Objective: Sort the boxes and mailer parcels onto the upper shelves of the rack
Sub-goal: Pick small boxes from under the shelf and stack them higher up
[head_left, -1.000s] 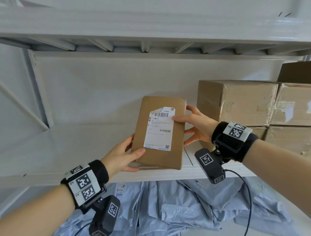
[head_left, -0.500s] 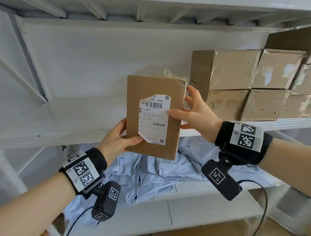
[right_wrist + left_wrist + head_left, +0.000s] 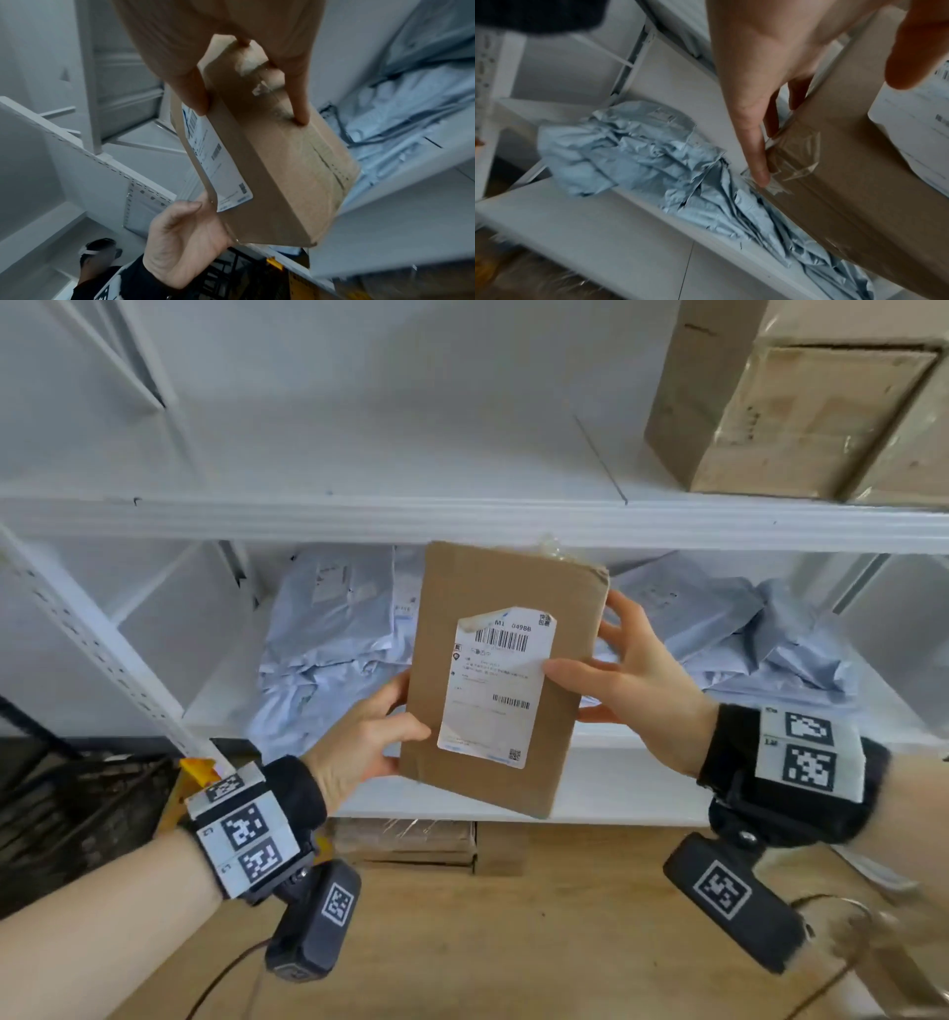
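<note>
Two hands hold one flat cardboard box (image 3: 500, 675) upright in the air, label (image 3: 495, 685) toward the person, in front of the rack's middle shelf (image 3: 616, 783) and just below the lip of the upper shelf (image 3: 359, 516). Left hand (image 3: 362, 737) grips the lower left edge, thumb curled over the front face and fingers behind, one fingertip lying along a taped corner in the left wrist view. Right hand (image 3: 634, 680) pinches the right edge, thumb pressed on the label, the other fingers spread across the back and side; the right wrist view shows two fingertips planted on the taped side panel.

Both forearms rise from below, wrists bent slightly inward, palms facing each other across the box.

Judged from this pose, the step in hand is carrying the box to an upper shelf. Done well, it means keeping opposed pressure on both edges, lifting clear of the shelf lip, and setting it on the bare stretch left of the stacked cartons (image 3: 801, 413), apart from the blue mailer parcels (image 3: 328, 649) below.
</note>
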Demonstrator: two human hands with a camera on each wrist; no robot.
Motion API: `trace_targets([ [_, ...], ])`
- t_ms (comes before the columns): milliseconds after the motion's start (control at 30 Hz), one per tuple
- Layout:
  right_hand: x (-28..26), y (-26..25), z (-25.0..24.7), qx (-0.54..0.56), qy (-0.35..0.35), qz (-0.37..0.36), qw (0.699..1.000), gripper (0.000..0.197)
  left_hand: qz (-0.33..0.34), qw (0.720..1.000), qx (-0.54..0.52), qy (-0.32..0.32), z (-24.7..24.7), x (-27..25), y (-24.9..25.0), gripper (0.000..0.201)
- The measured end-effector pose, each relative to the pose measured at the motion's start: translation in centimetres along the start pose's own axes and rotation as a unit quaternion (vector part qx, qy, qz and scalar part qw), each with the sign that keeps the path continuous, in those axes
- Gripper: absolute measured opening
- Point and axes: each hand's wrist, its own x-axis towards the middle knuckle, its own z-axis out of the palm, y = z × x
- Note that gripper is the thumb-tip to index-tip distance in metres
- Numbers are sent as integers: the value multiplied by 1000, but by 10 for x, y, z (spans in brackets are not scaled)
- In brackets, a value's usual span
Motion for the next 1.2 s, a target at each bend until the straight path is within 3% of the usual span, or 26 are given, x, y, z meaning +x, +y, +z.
trace_targets([
  [167,-4,64,-19,19,-23,86,996,88,-82,996,7,37,47,-2,-57,52],
  [300,-7,129,-41,38,-47,145,988,90,-124,984,91,88,90,3,-116,70],
  [367,-9,164,-50,34,-59,169,983,89,-142,978,108,106,108,6,-149,61],
  [433,-13,201,-56,36,-67,192,978,89,-169,975,101,102,123,9,-182,57],
  [767,-35,413,-56,72,-42,320,944,88,-257,960,110,36,151,38,-360,80],
  [967,-29,555,-34,86,-21,348,933,78,-260,958,116,35,144,73,-498,80],
  [1200,22,700,-2,84,1,290,953,78,-212,968,111,77,124,140,-649,82],
])
